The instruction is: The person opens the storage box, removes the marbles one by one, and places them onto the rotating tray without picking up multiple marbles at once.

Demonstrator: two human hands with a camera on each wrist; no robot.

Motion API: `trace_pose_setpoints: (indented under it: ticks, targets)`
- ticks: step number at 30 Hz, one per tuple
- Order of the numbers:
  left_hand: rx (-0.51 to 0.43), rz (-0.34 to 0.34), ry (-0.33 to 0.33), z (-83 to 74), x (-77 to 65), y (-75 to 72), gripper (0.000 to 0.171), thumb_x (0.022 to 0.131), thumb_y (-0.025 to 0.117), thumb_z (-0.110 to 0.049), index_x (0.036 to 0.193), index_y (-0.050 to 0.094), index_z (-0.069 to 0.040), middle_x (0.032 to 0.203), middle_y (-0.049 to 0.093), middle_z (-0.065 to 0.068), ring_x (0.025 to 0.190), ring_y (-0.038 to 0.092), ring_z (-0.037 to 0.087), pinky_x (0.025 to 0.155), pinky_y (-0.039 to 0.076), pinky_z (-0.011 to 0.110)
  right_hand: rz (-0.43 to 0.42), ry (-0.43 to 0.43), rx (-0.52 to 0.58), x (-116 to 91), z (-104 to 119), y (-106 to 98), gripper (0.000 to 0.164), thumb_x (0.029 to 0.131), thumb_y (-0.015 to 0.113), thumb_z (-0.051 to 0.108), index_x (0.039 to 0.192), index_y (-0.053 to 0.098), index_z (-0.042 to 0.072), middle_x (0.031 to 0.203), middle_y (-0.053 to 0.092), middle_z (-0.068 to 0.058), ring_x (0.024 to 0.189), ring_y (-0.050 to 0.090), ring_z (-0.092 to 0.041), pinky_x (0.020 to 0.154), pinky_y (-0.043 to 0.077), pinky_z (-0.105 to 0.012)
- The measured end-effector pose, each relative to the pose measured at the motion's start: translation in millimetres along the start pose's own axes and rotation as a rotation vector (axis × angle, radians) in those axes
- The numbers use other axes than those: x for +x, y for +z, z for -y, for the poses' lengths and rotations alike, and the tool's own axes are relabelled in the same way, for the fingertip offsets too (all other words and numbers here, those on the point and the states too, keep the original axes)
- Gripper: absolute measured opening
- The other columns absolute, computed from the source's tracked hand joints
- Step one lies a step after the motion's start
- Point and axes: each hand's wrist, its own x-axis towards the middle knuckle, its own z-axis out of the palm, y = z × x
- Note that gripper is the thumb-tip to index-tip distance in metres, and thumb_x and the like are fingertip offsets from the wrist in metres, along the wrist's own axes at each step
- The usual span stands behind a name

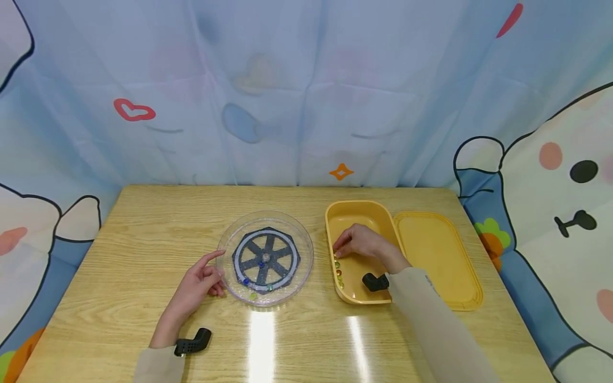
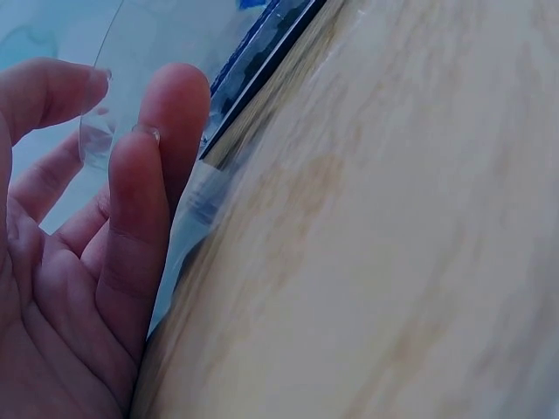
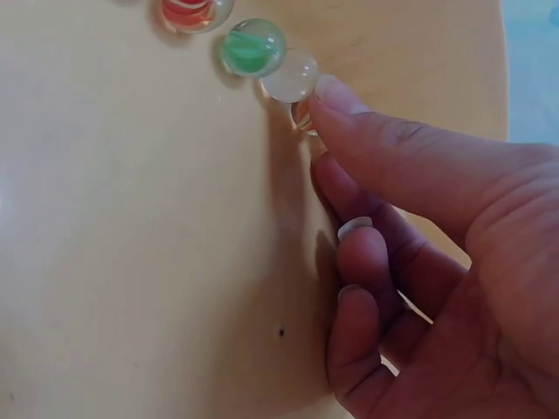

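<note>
A round clear plastic dish point(image 1: 306, 260) stands on the table, with a dark spoked disc point(image 1: 249, 264) and several marbles, among them a blue marble point(image 1: 246, 282), showing in it. My left hand point(image 1: 201, 279) rests by its left rim, the index finger extended against the edge and the others loosely bent. Inside the yellow box point(image 1: 366, 295), my right hand point(image 1: 361, 242) pinches an orange-streaked marble point(image 3: 301, 115) between thumb and index finger, mostly hidden by the thumb. Beside it lie a clear marble point(image 3: 291, 77), a green marble point(image 3: 249, 48) and a red marble point(image 3: 194, 10).
A yellow lid point(image 1: 440, 260) lies flat against the right side of the box. The wooden table point(image 1: 143, 239) ends at a blue patterned curtain point(image 1: 287, 96) behind. Black cameras sit on both wrists, with the right one point(image 1: 375, 282) over the box.
</note>
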Motion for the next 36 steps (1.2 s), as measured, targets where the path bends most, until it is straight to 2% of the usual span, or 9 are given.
trace_pose_setpoints:
  ticks: [5, 12, 20, 24, 31, 36]
  targets:
    - [0.001, 0.004, 0.005, 0.1, -0.3, 0.3, 0.049, 0.102, 0.056, -0.009, 0.149, 0.041, -0.007, 0.082, 0.064, 0.019, 0.064, 0.066, 0.023, 0.061, 0.053, 0.029, -0.013, -0.020, -0.020, -0.5, -1.8, -1.6, 0.013, 0.085, 0.080, 0.014, 0.096, 0.080, 0.007, 0.092, 0.075, -0.001, 0.084, 0.062, -0.012, 0.080, 0.048, -0.028]
    - [-0.011, 0.005, 0.014, 0.0, 1.5, 1.0, 0.050, 0.102, 0.057, -0.009, 0.149, 0.041, -0.007, 0.083, 0.064, 0.020, 0.065, 0.067, 0.024, 0.062, 0.054, 0.030, -0.058, -0.013, 0.035, -7.4, 2.4, -10.2, 0.013, 0.086, 0.079, 0.014, 0.097, 0.080, 0.007, 0.092, 0.075, -0.001, 0.088, 0.061, -0.015, 0.083, 0.047, -0.030]
    - [-0.010, 0.003, 0.006, -0.9, 0.5, 0.3, 0.050, 0.102, 0.056, -0.008, 0.149, 0.041, -0.006, 0.083, 0.064, 0.021, 0.064, 0.067, 0.024, 0.062, 0.054, 0.030, -0.136, -0.017, 0.114, -20.3, 23.0, -21.0, 0.018, 0.091, 0.074, 0.011, 0.106, 0.076, 0.002, 0.102, 0.074, -0.005, 0.098, 0.065, -0.021, 0.088, 0.051, -0.037]
    - [-0.003, -0.002, 0.007, -0.5, 0.2, 0.2, 0.049, 0.102, 0.056, -0.008, 0.149, 0.041, -0.006, 0.083, 0.064, 0.020, 0.064, 0.067, 0.024, 0.062, 0.054, 0.030, -0.173, -0.048, 0.122, -25.7, 36.1, -22.2, 0.018, 0.091, 0.074, 0.013, 0.107, 0.077, 0.004, 0.104, 0.074, -0.004, 0.099, 0.066, -0.021, 0.088, 0.051, -0.039]
    - [-0.001, -0.003, 0.015, -0.2, 0.4, 0.4, 0.049, 0.102, 0.056, -0.008, 0.149, 0.041, -0.006, 0.082, 0.064, 0.020, 0.064, 0.067, 0.024, 0.061, 0.054, 0.031, -0.215, -0.138, 0.030, -29.1, 60.3, -11.2, 0.015, 0.089, 0.077, 0.017, 0.103, 0.079, 0.010, 0.097, 0.074, 0.002, 0.089, 0.064, -0.018, 0.077, 0.050, -0.035]
    - [-0.004, -0.003, 0.017, -0.1, 0.7, 0.5, 0.049, 0.102, 0.056, -0.008, 0.149, 0.041, -0.006, 0.082, 0.063, 0.020, 0.064, 0.067, 0.024, 0.061, 0.054, 0.031, -0.189, -0.201, 0.046, -24.2, 77.9, 9.3, 0.013, 0.089, 0.076, 0.012, 0.101, 0.079, 0.008, 0.096, 0.074, 0.002, 0.081, 0.061, -0.018, 0.068, 0.049, -0.033]
